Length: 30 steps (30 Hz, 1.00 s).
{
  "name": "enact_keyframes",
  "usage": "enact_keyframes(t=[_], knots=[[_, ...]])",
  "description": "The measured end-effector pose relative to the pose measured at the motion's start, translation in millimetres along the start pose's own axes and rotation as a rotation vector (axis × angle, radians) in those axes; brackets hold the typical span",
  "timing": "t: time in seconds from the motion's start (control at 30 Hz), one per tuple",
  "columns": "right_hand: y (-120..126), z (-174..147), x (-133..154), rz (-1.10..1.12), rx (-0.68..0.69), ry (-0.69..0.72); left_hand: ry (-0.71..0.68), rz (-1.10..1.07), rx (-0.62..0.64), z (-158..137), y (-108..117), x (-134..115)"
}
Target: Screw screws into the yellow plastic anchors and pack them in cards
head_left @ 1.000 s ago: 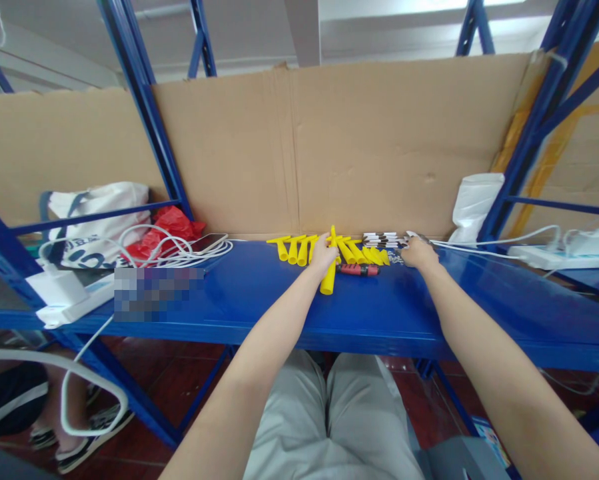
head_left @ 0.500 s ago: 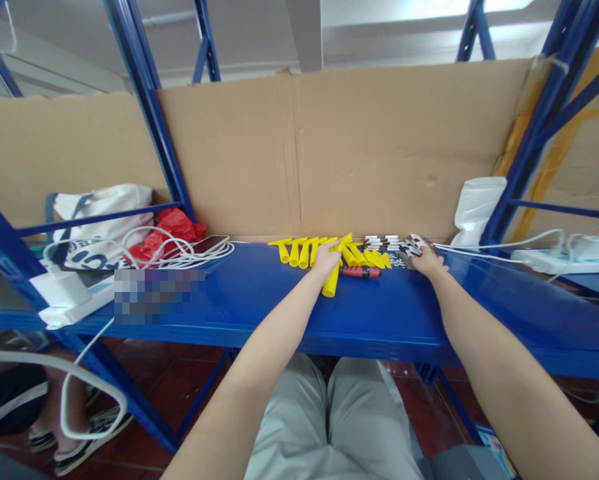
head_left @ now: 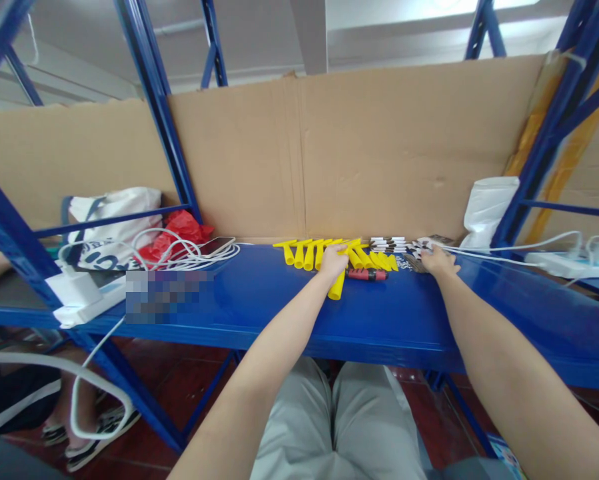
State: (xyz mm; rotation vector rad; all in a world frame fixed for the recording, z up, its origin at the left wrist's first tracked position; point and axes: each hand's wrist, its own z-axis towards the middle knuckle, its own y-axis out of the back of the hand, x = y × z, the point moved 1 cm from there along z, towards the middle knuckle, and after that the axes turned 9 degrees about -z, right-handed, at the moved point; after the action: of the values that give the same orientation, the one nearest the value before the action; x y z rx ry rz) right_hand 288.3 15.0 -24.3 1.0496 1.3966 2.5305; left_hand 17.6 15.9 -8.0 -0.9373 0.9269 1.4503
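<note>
My left hand [head_left: 333, 263] is closed around a yellow plastic piece, whose hollow tube end [head_left: 336, 288] points down toward me. Beside it, several yellow tube-shaped pieces [head_left: 299, 256] stand in a row, each with a slim crosspiece at the far end. My right hand [head_left: 439, 261] reaches into a small pile of flat metal parts [head_left: 416, 264], fingertips pinched together on something too small to make out. Between the hands lie a red and black screwdriver [head_left: 371, 274], smaller yellow pieces [head_left: 383, 261], stacked white-and-dark strips [head_left: 387, 245] and tiny pale bits [head_left: 403, 261].
All this rests on a blue metal shelf [head_left: 259, 307] backed by cardboard [head_left: 369, 147]. At left are white cables [head_left: 194, 253], a red bag [head_left: 184, 230], a cloth bag [head_left: 114, 207] and a power strip [head_left: 89, 303]. A white packet [head_left: 489, 207] leans at right. Another person's shoe [head_left: 104, 433] shows below left.
The view has shifted slightly, moving the scene a little to the right. My right hand still works at the metal pile, its fingers slightly shifted. My left hand keeps hold of the yellow piece.
</note>
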Motion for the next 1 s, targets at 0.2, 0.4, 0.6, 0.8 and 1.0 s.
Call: enact_keyframes(t=[0.2,0.4,0.6,0.8,1.0], knots=[[17,-10,9,0.068,-0.155,-0.074,-0.029,0.069,0.025,1,0,0],[18,4,2,0.316,-0.398,-0.050,-0.034,0.070,0.010,1,1,-1],[23,0,15,0.480,-0.422,0.001,0.059,0.050,-0.014,-1,2,-4],[28,-14,37,0.652,-0.266,0.036,0.225,-0.113,-0.137,-7,4,-13],[24,-26,54,0.854,0.084,0.100,0.316,-0.246,-0.144,-12,5,-20]])
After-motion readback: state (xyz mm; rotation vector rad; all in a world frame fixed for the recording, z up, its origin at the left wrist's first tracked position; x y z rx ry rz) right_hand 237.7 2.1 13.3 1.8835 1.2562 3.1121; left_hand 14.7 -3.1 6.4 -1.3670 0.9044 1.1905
